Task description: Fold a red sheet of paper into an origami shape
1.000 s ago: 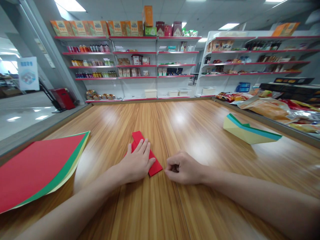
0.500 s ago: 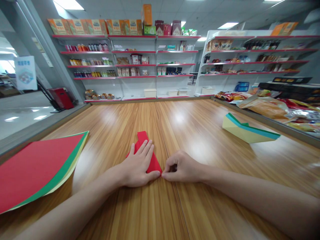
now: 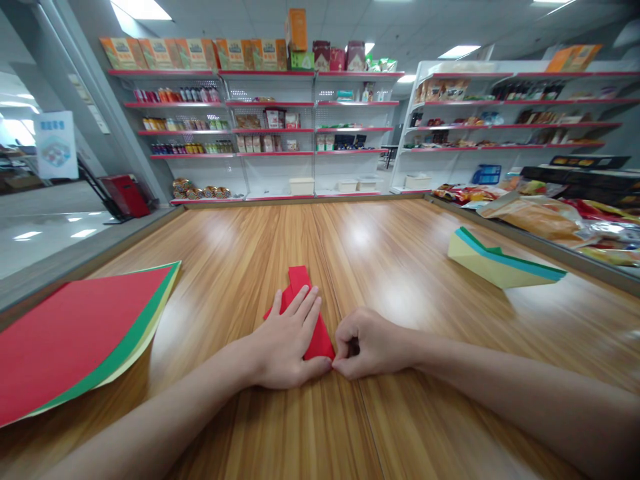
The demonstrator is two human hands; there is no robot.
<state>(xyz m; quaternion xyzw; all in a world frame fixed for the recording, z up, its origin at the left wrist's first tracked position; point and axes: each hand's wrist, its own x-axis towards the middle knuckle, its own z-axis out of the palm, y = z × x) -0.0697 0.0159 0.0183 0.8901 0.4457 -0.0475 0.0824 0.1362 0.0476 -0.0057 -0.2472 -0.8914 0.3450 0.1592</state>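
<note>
Pressing flat, your left hand (image 3: 287, 348) spreads its fingers across the folded red paper (image 3: 320, 339), which lies beneath them on the table (image 3: 425, 247). Your right hand (image 3: 375, 343) curls its fingers almost together at the paper's near corner; you cannot tell whether they grip it. A second ago they were just beside it, and the paper slanted more. Well right of those fingers sits a paper boat (image 3: 485, 265); coloured sheets (image 3: 85, 327) lie left of your left fingers.
</note>
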